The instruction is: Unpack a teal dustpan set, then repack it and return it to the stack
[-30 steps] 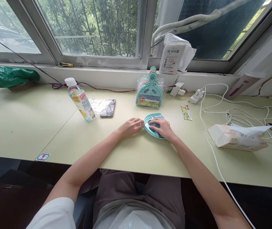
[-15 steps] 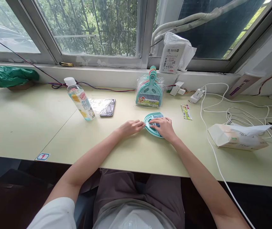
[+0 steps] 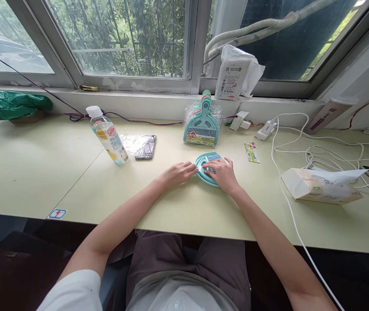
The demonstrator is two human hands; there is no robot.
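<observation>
A small teal dustpan and brush set [image 3: 208, 180] lies flat on the table in front of me, its handle end toward the left. My left hand [image 3: 182, 172] is closed in a pinch at that handle end. From the right, my right hand [image 3: 222, 173] rests over the set, thumb and fingers curled onto its middle and gripping it. The fingers cover part of the brush, whose bluish bristles show just above them. Behind stands a wrapped stack of similar dustpan sets [image 3: 201, 125], teal in front, with a printed label. A loose label card [image 3: 252, 152] lies to the right.
A drink bottle [image 3: 109, 138] stands at left beside a phone [image 3: 145, 147] and clear plastic wrapping [image 3: 131, 142]. On the right are a tissue pack [image 3: 323, 188], coiled white cables [image 3: 333, 155] and a power adapter [image 3: 265, 130]. A green bag [image 3: 11, 105] sits far left.
</observation>
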